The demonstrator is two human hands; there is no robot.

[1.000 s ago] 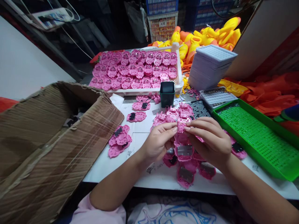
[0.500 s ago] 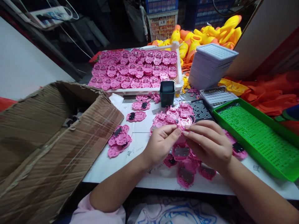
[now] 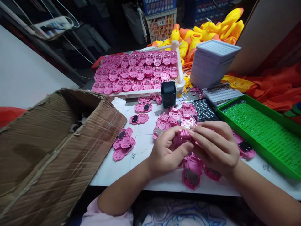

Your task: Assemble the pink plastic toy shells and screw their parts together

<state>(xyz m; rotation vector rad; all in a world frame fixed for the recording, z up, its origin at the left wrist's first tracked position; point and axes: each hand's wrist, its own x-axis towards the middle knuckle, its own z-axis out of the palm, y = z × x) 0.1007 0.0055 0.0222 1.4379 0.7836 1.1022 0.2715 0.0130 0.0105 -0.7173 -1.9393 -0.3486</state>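
Note:
Between my two hands, above the pile, is a pink plastic casing (image 3: 184,134), partly covered by fingers. My left hand (image 3: 166,153) is closed on its left side, thumb underneath near the front. The fingers of my right hand (image 3: 217,144) press together along its right edge. Below and behind lie several pink shell pieces (image 3: 175,113), some with a grey metal plate (image 3: 191,177) on them. Off to the left on the white table sheet is a small stack of pink pieces (image 3: 123,142) with black parts, and two single ones (image 3: 139,118) sit behind it.
An open cardboard box (image 3: 98,138) stands at the left. Rows of pink casings fill a white tray (image 3: 141,93) at the back, with a black cup (image 3: 168,97) before it. A green tray (image 3: 263,135) and stacked white trays (image 3: 213,66) are on the right.
The pink casing has tilted up and shows more of itself between my hands. My left thumb has moved lower, away from the right fingertips. The whole view has shifted slightly.

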